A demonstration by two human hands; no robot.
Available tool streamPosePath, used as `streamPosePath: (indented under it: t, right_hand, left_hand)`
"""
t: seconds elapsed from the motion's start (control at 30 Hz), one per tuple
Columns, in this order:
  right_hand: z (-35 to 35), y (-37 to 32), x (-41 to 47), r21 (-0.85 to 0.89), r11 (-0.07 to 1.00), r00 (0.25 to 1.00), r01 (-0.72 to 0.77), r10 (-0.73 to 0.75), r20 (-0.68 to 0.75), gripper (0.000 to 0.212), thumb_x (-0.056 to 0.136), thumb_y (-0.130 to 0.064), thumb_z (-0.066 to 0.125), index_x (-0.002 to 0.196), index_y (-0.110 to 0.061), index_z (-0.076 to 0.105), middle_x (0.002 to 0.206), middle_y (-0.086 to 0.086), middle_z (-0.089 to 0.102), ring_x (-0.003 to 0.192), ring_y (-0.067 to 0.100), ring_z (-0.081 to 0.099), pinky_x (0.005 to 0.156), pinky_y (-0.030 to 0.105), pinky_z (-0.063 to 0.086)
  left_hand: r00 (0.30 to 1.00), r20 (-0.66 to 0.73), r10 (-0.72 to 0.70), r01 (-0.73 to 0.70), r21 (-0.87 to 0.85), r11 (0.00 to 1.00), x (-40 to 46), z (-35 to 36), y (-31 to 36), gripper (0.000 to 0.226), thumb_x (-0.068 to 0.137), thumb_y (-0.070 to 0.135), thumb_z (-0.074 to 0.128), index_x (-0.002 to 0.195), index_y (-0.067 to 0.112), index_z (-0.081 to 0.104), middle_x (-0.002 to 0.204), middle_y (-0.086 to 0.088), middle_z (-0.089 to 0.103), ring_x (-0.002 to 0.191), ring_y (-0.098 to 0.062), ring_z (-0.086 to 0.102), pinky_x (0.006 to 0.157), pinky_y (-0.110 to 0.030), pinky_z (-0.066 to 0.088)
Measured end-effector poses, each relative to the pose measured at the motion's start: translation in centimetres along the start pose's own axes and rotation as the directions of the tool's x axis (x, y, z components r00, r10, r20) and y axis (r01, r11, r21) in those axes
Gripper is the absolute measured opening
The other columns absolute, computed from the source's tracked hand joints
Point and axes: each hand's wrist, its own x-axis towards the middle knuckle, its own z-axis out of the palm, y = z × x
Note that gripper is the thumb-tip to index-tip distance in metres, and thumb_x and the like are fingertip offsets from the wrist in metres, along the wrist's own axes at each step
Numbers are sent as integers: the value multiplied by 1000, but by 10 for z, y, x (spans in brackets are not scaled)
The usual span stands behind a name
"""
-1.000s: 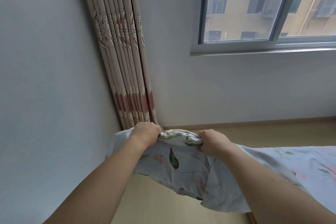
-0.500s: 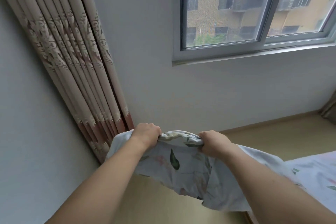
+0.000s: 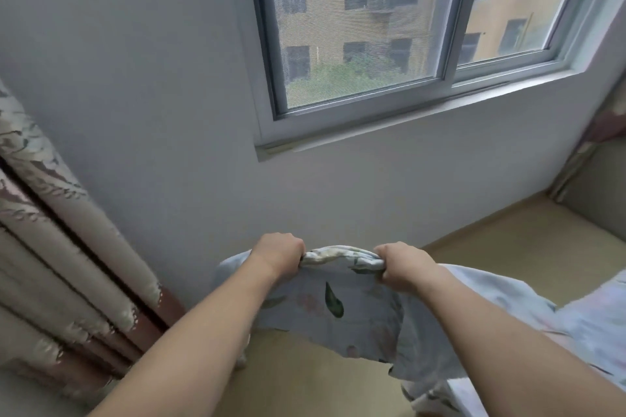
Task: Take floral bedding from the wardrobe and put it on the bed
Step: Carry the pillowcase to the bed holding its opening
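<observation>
Left hand [image 3: 278,256] and right hand [image 3: 404,266] both fisted on bunched edge of pale-blue leaf-print floral bedding [image 3: 342,308], held up; fabric sags between and below grips, trailing right of right hand.

1. Wall [image 3: 162,85] straight ahead, close behind both hands; blocks forward reach.
2. Curtain [image 3: 50,247] folds hang at left, near the left hand [image 3: 279,256]; tight on that side.
3. Window sill [image 3: 423,118] juts out above the hands, well apart from them; open air between.
4. Floral bedding [image 3: 355,308] hangs bunched between and under both hands, covering the space below.
5. Bare floor [image 3: 508,247] to the right of the right hand [image 3: 404,266]; open passage there.
6. Second curtain [image 3: 603,145] at far right corner.
</observation>
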Motion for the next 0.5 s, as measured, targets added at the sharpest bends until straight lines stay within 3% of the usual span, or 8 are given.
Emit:
streamPosePath:
  t: [0.23,0.5]
  right_hand:
    - [-21,66,87,36,967,968,-252,251,24,13,75,-14,48,82,-25,47,103,2,65,96,27,61,66,28,38]
    - [-53,160,130,110,828,833,-549,553,0,16,78,-14,48,87,-26,52,109,1,64,102,27,61,69,28,39]
  left_hand:
    - [965,-49,258,-257,39,966,167,-15,4,19,80,17,54,93,18,68,100,-9,70,93,-33,65,67,-30,42]
    - [810,-96,578,-565,133,814,339,-64,71,21,78,16,52,92,17,67,99,-9,70,92,-34,66,65,-31,40]
